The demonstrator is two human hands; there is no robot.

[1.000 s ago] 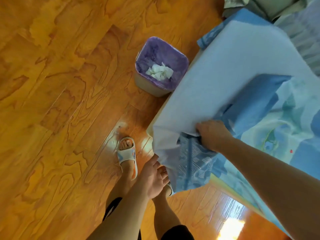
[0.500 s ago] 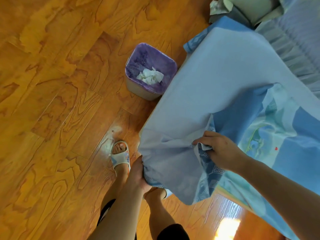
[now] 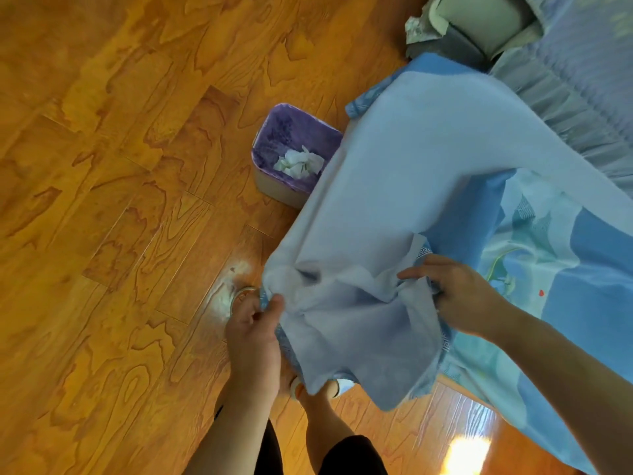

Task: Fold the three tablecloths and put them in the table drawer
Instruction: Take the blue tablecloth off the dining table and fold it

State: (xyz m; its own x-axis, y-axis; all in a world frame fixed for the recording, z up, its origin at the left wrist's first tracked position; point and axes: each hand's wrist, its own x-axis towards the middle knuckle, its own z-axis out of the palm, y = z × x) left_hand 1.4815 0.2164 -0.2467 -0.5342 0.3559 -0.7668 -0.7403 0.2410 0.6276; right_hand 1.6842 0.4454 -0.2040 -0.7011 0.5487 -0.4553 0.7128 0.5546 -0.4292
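A pale blue tablecloth (image 3: 404,186), pale underside up, drapes over the table and hangs off its near corner. My left hand (image 3: 255,332) pinches its patterned left edge low beside the table. My right hand (image 3: 455,296) grips a bunched fold of the same cloth on the table's near edge. Under it lies a second cloth (image 3: 561,269) with blue and teal patches and a small red mark. The table itself and its drawer are hidden by the cloths.
A purple-lined waste bin (image 3: 291,159) with crumpled white paper stands on the wooden floor (image 3: 113,186) against the table's left side. My feet in slippers are below the hanging cloth. A grey ruffled bed cover (image 3: 582,90) lies at the right rear.
My left hand has risen from low by my feet and taken hold of the cloth's left edge. The hanging corner has been lifted and bunched. My right hand shifted slightly right, keeping its grip.
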